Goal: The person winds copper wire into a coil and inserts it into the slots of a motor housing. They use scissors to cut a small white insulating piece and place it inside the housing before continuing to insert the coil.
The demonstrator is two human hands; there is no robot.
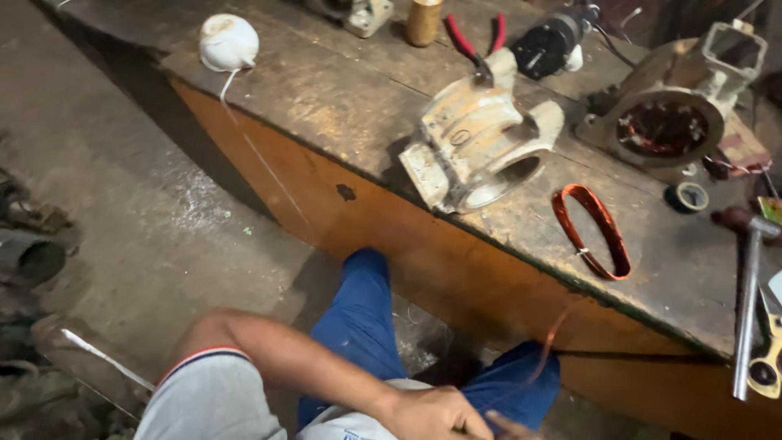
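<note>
Hands low at bottom centre of the frame, over the person's lap in blue trousers (358, 318). Left hand (432, 414) has its fingers curled in, back of the hand up; cannot tell what sits inside the curl. Right hand (507, 425) barely in view at the bottom edge, only a fingertip or two showing, so cannot tell if it is open or closed. Thin copper wire (552, 338) runs up from between the hands toward the front edge of the wooden workbench (342, 98); its lower end is blurred, grip not clear.

On the bench, right of centre: loop of copper wire coil (592, 231) lying flat near the front edge. Left of it, pale metal motor housing (476, 143) on its side, open bore facing the camera. Upper right: stator (664, 126) with copper windings inside a round casing. Red-handled pliers (476, 41) at top centre, just behind the housing. White mask (228, 42) at upper left, on the bench corner. Hammer (748, 301) at right edge, handle pointing down the frame, scissors (770, 358) just beside it. Small tape roll (691, 196) between stator and hammer.
</note>
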